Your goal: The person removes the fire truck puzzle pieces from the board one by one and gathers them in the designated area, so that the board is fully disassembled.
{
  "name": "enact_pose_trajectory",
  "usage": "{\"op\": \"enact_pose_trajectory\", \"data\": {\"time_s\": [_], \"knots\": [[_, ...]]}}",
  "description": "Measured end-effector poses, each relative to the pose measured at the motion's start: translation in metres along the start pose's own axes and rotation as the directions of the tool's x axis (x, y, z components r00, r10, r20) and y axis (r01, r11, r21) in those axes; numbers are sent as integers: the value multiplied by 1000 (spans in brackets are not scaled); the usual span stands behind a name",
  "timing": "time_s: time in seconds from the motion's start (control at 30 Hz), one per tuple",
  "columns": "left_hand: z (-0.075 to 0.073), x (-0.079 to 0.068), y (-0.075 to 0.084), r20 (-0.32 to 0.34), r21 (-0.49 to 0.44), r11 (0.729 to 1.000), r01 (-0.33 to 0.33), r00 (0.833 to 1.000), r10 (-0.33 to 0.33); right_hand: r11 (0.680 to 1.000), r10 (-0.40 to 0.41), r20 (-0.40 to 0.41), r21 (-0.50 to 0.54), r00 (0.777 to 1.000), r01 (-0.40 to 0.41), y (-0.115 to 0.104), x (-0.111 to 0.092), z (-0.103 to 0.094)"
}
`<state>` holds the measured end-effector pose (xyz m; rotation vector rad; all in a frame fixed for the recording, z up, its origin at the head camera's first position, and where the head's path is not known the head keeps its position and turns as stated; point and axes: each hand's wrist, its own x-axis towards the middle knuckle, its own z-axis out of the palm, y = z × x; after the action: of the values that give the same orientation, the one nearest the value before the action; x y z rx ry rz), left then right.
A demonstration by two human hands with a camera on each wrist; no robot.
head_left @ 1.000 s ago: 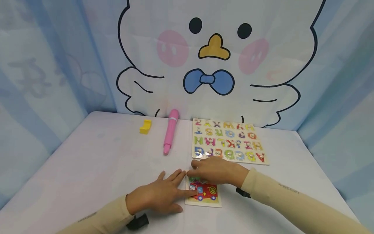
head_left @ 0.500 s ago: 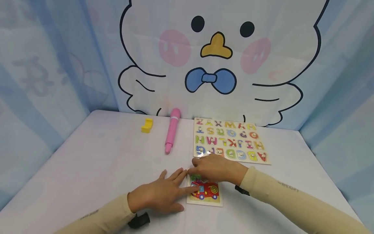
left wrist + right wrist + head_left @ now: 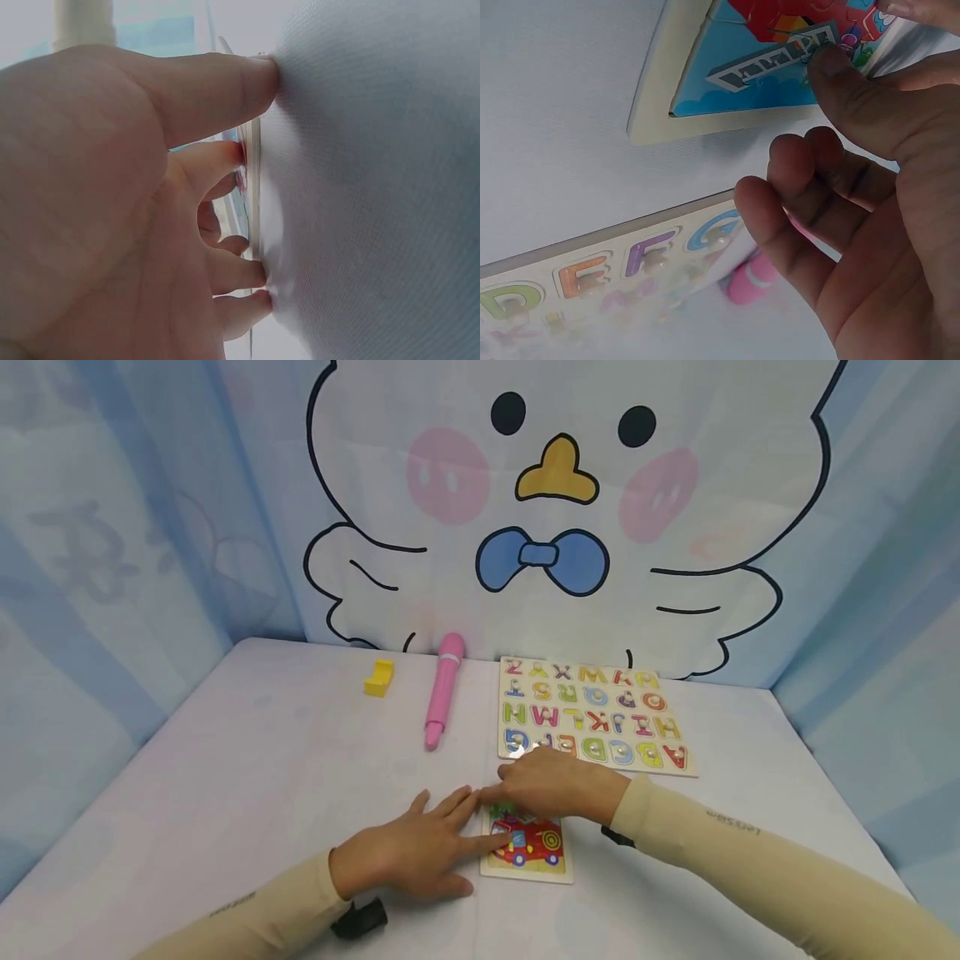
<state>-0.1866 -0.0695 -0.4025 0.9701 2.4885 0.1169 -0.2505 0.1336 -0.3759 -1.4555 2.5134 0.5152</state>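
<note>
A small wooden jigsaw puzzle with a red fire truck picture lies on the table before me. My left hand rests spread at its left side, index finger extended over the truck. In the left wrist view, the left thumb touches the cloth, with the puzzle's edge beyond. My right hand covers the puzzle's upper part. In the right wrist view, the right thumb presses on the picture beside a grey ladder. The other right fingers curl loosely off the puzzle, holding nothing.
Behind the right hand lies an alphabet peg board with colourful letters. A pink pen-shaped toy and a small yellow block lie farther back on the left. A printed curtain encloses the table at the back and sides.
The head view has shifted slightly, so everything sits a little higher and to the right. Both hands keep nearly the same place on the puzzle.
</note>
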Motion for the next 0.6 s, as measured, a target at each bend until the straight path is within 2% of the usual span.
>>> {"op": "enact_pose_trajectory", "data": {"time_s": [0.2, 0.3, 0.5, 0.6], "knots": [[-1, 0, 0, -2, 3, 1000, -1, 1000, 1, 998, -22, -38, -66, 999, 20, 0, -1, 0], [-1, 0, 0, -4, 4, 1000, -6, 1000, 6, 998, -34, -53, -57, 998, 31, 1, -2, 1], [-1, 1, 0, -3, -9, 1000, -10, 1000, 10, 997, -53, -66, 43, 996, 56, 3, -6, 3], [-1, 1, 0, 6, -8, 1000, -2, 1000, 2, 984, -54, -104, 165, 993, 71, 3, -9, 7]]}}
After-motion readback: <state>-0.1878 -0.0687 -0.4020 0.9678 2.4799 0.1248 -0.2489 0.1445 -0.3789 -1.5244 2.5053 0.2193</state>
